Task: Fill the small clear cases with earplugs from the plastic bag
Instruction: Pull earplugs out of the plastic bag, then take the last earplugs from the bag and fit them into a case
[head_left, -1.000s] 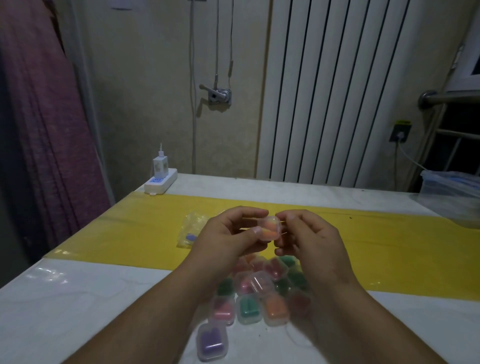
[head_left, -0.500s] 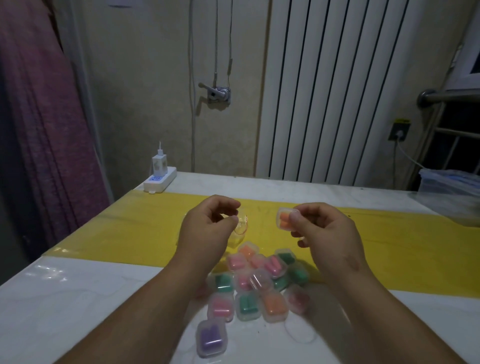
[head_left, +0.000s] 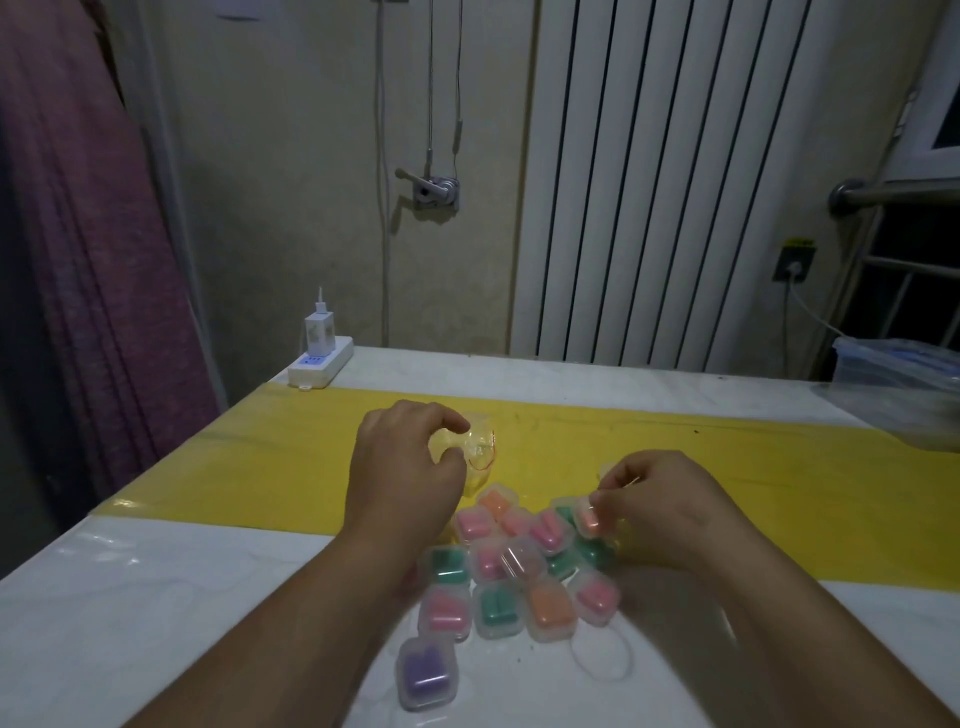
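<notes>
Small clear cases (head_left: 493, 561) lie in a loose heap on the white table (head_left: 156, 597), straddling the near edge of the yellow strip (head_left: 260, 457), with pink, green or orange earplugs showing through their lids. One purple-filled case (head_left: 427, 673) sits a little apart on the near side. The person's right hand (head_left: 670, 504) pinches an orange-filled case (head_left: 589, 517) between thumb and fingertips, low at the heap's right edge; I cannot tell whether it touches its neighbours. The left hand (head_left: 410, 467) has thumb and forefinger curled round the crumpled plastic bag (head_left: 480, 449) on the yellow strip, just beyond the heap. A power strip (head_left: 321, 362) lies at the far left corner.
</notes>
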